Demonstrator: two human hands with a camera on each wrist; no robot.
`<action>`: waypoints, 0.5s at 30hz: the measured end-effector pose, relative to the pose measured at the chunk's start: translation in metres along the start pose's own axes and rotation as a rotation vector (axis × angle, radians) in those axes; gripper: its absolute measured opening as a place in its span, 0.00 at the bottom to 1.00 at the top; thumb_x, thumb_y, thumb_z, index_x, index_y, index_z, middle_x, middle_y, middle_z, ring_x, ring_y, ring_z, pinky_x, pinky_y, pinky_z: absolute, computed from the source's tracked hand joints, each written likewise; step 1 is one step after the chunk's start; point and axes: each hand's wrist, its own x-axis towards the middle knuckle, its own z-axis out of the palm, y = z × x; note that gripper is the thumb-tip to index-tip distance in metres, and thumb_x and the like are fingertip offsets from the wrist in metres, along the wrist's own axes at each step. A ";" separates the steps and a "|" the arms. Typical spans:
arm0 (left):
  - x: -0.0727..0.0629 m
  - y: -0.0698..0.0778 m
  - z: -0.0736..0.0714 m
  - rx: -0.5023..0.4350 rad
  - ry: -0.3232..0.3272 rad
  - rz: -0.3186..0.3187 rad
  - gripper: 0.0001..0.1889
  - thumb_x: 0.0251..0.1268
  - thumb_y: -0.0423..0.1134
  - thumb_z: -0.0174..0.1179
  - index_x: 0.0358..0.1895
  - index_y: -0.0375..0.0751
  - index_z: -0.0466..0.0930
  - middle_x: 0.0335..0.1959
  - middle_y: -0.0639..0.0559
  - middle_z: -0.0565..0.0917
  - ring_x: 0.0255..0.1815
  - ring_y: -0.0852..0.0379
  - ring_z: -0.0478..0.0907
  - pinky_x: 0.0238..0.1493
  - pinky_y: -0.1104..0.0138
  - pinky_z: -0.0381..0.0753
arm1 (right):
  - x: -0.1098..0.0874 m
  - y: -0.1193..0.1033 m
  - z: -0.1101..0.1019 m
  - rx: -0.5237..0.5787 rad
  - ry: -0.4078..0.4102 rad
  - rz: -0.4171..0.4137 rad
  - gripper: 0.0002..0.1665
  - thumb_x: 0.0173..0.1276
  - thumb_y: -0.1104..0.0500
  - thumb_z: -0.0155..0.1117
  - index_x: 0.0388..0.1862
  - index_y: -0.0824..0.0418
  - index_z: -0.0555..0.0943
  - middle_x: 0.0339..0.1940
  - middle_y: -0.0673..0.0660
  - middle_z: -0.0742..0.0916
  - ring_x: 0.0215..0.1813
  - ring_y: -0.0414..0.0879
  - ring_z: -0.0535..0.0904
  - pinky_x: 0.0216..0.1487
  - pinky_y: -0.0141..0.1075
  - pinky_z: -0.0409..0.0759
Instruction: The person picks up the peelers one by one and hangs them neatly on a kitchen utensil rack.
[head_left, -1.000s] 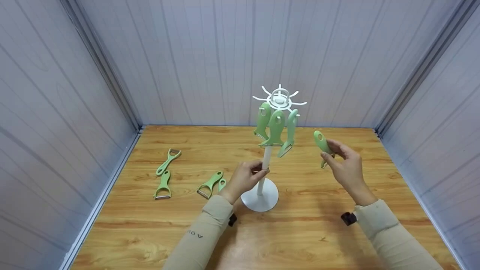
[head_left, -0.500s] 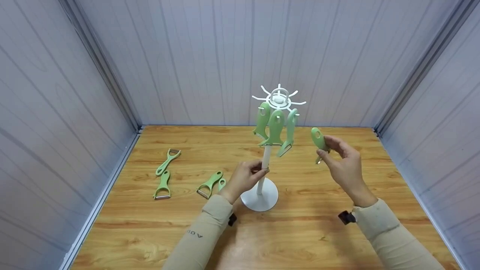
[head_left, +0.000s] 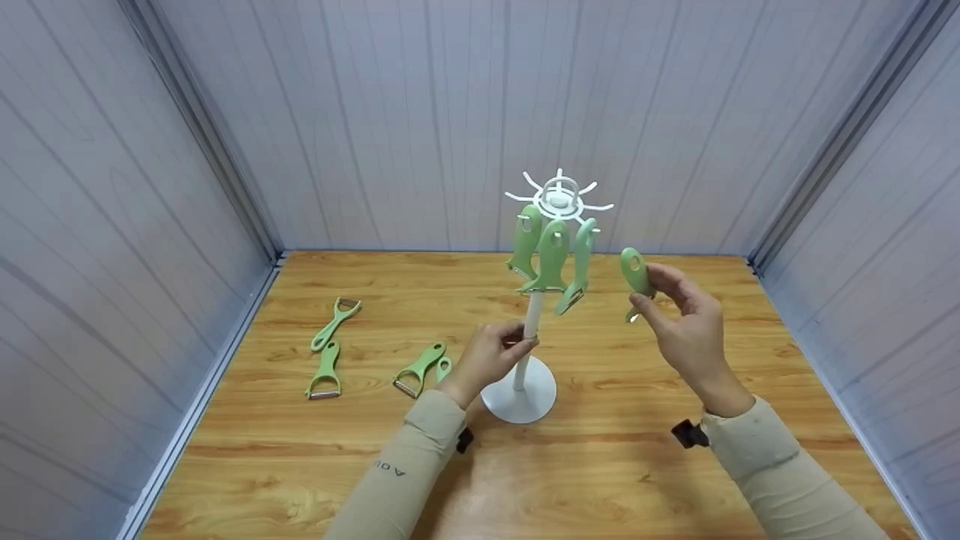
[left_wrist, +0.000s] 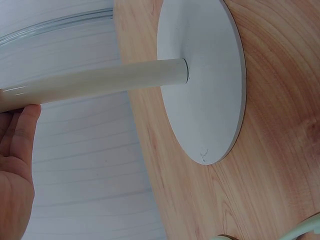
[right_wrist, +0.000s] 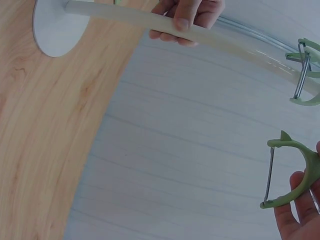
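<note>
In the head view, my left hand (head_left: 491, 358) grips the post (head_left: 533, 315) of a white hook stand between thumb and fingers, above its round base (left_wrist: 210, 115). Three green peelers hang at the front of the hook ring (head_left: 559, 202): a left one (head_left: 527, 232), a middle one (head_left: 553, 255) and a paler right one (head_left: 583, 262). Right of them, my right hand (head_left: 691, 330) pinches another green peeler (head_left: 634, 271), its holed handle end up. The right wrist view shows this peeler's blade (right_wrist: 269, 175) and curved frame pointing away from the hand.
Flat on the wooden table (head_left: 600, 465) at left lie a pale green peeler (head_left: 335, 324) and a green peeler (head_left: 326, 371). Closer to the stand is another peeler (head_left: 421, 369), beside a handle (head_left: 444, 367) partly hidden by the left arm. Panel walls (head_left: 420, 127) enclose the table.
My right hand has moved slightly up and left, bringing its peeler nearer the hook ring. The left hand keeps its hold on the post, and the stand has hardly shifted.
</note>
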 end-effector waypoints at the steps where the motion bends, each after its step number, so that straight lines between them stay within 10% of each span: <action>1: 0.000 0.000 0.000 0.001 -0.001 0.000 0.11 0.79 0.35 0.66 0.55 0.31 0.89 0.49 0.37 0.93 0.53 0.43 0.93 0.57 0.57 0.93 | 0.000 -0.001 0.000 0.001 0.003 -0.007 0.21 0.69 0.76 0.73 0.61 0.75 0.84 0.50 0.33 0.89 0.56 0.30 0.86 0.65 0.23 0.82; 15: 0.000 -0.001 0.000 -0.006 -0.001 -0.007 0.11 0.79 0.34 0.66 0.55 0.30 0.89 0.49 0.36 0.93 0.52 0.42 0.93 0.56 0.58 0.93 | 0.012 -0.015 0.004 0.028 0.023 -0.084 0.21 0.69 0.78 0.72 0.61 0.77 0.82 0.51 0.36 0.89 0.55 0.33 0.86 0.68 0.26 0.82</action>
